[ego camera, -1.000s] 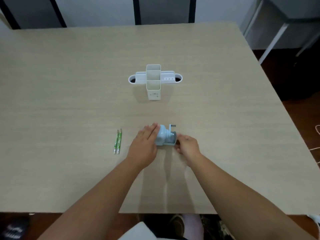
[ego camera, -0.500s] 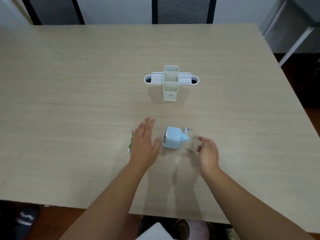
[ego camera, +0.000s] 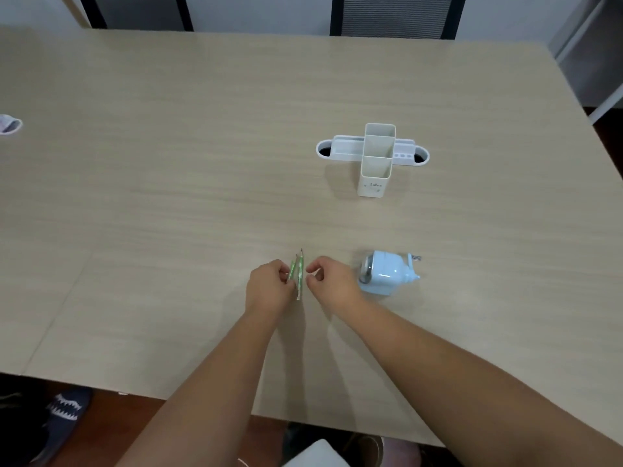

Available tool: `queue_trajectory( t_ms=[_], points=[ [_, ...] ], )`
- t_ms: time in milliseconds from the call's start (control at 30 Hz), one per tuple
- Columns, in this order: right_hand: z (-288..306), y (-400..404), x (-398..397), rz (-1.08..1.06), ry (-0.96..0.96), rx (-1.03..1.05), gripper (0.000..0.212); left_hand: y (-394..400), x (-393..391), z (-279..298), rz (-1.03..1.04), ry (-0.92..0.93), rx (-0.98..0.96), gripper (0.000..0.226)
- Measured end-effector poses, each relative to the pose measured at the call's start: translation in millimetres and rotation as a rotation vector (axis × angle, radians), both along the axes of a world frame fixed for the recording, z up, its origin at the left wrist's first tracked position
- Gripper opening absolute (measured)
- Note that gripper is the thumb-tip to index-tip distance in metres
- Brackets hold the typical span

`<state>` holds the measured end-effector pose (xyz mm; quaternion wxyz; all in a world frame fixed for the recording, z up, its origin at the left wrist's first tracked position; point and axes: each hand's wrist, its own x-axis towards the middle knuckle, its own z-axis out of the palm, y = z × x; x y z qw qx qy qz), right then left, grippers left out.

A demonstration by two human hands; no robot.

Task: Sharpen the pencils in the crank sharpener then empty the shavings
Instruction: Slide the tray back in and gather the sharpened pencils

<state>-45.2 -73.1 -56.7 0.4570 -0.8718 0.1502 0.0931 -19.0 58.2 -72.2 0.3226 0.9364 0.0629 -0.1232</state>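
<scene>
Two green pencils (ego camera: 298, 275) were seen side by side on the table (ego camera: 168, 197), tips pointing away from the person. The left hand (ego camera: 268, 289) was curled next to them, w/ its fingers (ego camera: 284, 272) pinched on the left pencil. Whether that pencil was lifted or just touched couldn't be told. The right hand (ego camera: 332, 280) was placed just right of the pencils, thumb & pointer finger bent close together w/ a small gap; nothing was held in it. Both forearms were stretched out over the near table edge, angled in toward each other.

The blue crank sharpener (ego camera: 387, 273) was set on the table just right of the right hand, not touched, w/ its crank handle on the far right side. A white desk organizer (ego camera: 374, 156) was stood farther back, well apart from the hands. A dark shoe (ego camera: 64, 412) was seen on the floor at bottom left.
</scene>
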Motion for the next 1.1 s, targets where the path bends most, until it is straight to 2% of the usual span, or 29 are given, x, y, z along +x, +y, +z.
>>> queue_trajectory(
  t_ms=[133,267,400,500,667,867,1000,1100],
  points=[
    [-10,12,31,-0.051,0.13,-0.068,0.018,8,9,-2,-0.075,0.025,0.036,0.02],
    [-10,22,46,-0.037,0.188,-0.227,0.02,18,19,1,-0.146,0.039,0.017,0.03],
    [-2,28,53,-0.114,0.22,-0.181,0.026,23,36,11,-0.075,0.056,-0.1,0.04],
    [14,18,59,-0.235,0.168,-0.059,0.023,16,56,27,-0.064,0.044,-0.207,0.033],
    [47,-32,70,-0.408,0.059,0.175,0.006,-19,85,53,-0.153,-0.044,-0.294,0.02],
    [74,-105,94,-0.554,-0.106,0.319,0.018,-85,126,76,-0.181,-0.133,-0.41,0.013],
    [80,-145,114,-0.626,-0.217,0.298,0.008,-122,152,84,-0.134,-0.198,-0.437,0.008],
    [77,-164,128,-0.654,-0.253,0.258,0.008,-145,164,80,-0.152,-0.211,-0.421,0.01]
  ],
)
